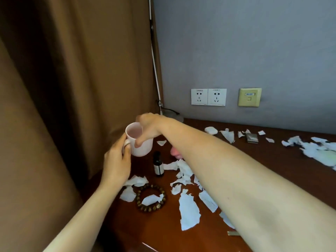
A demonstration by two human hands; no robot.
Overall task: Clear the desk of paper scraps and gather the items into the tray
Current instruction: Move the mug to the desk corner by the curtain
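- A pink rounded thing (175, 153) is mostly hidden behind the right forearm, and what it is cannot be told.
- A thin yellowish item (233, 233) near the desk's front edge is cut off by the same forearm.
- The paper scraps (189, 210) run under the forearm, and the pile at the far right is cut off by the picture's edge.
- The mug (141, 142), pink and ribbed, is at the desk's (163, 224) back left corner, close to the brown curtain (72, 88). Its base is blurred, so whether it touches the wood cannot be told.
- The left hand (117, 160) comes in from the lower left with its fingers curled round the mug's handle.
- The right hand (151, 128) reaches across from the right with its wrist bent down. It grips the mug's rim from above, with fingertips on the ribbed side.
- A small dark bottle (158, 165) stands upright just beside the mug.
- A bead bracelet (139, 197) lies nearer the front, ringed round one scrap.
- A white case (211, 130) and a silver box (252, 138) lie near the back wall among more scraps.
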